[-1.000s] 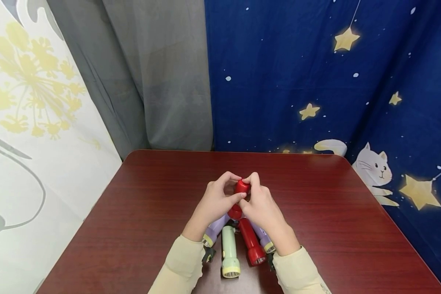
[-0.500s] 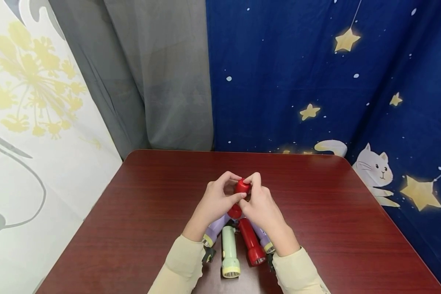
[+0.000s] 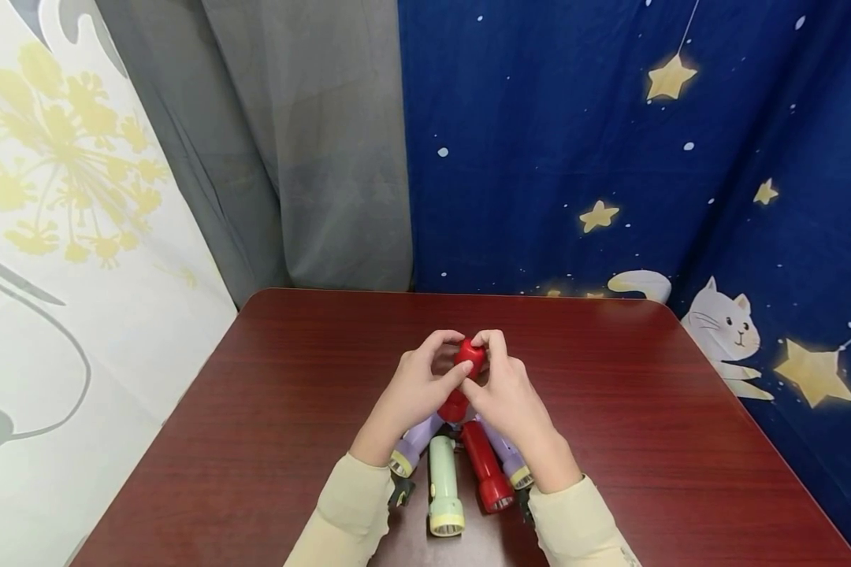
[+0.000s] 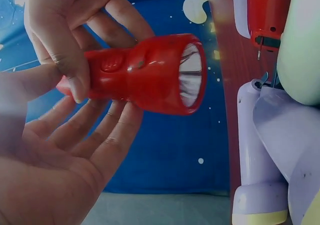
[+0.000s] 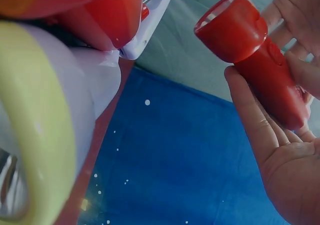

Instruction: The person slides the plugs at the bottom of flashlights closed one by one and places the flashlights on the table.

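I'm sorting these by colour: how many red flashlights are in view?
2: the held red flashlight, in the left hand and right hand; the second red flashlight on the table, right of the green flashlight. Others may be hidden.

No text, label, brand or number — nothing legible; no signs.

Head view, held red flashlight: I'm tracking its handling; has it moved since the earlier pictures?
Yes, slightly: the held red flashlight has its upper end nearer the far table edge.
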The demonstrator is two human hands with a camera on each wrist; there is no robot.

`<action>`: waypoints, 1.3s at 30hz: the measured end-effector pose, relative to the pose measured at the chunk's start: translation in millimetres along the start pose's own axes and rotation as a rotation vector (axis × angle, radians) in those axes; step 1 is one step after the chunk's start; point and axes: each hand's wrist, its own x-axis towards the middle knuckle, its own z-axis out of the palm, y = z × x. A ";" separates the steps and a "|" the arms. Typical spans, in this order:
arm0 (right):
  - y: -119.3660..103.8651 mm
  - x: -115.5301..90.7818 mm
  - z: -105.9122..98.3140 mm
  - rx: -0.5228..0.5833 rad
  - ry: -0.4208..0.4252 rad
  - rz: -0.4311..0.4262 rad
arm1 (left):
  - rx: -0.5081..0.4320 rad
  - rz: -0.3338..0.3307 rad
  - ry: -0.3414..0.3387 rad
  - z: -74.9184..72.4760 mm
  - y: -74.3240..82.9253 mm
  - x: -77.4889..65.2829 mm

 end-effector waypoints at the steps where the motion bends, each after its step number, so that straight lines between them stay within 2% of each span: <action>1: -0.1 0.3 -0.5 0.010 -0.001 0.005 | 0.002 0.003 -0.001 -0.6 -0.4 -0.2; 5: 0.6 1.3 -1.6 0.036 -0.003 0.025 | -0.003 -0.004 -0.020 -3.2 -1.5 -1.2; 8: 1.5 2.1 -2.3 0.039 0.012 0.035 | 0.009 -0.017 -0.069 -4.0 -2.9 -2.6; 10: 2.0 3.1 -2.8 0.045 0.029 0.044 | 0.031 -0.025 -0.101 -3.7 -3.5 -3.6; 13: 1.7 4.6 -3.7 0.055 0.044 0.059 | 0.084 -0.025 -0.112 -2.2 -3.3 -4.7; 20: -1.3 5.1 -3.6 0.094 0.019 0.077 | 0.191 -0.016 -0.026 1.0 -1.4 -4.3; 25: -0.3 5.3 -1.8 0.119 0.006 0.077 | 0.230 -0.019 0.011 0.0 -1.0 -4.3; 33: 0.9 9.3 -0.8 0.128 -0.052 0.085 | 0.202 -0.022 0.034 -6.6 -6.0 0.9; 39: 1.2 13.5 1.2 0.146 -0.066 0.113 | 0.187 -0.067 0.064 -12.8 -12.3 5.0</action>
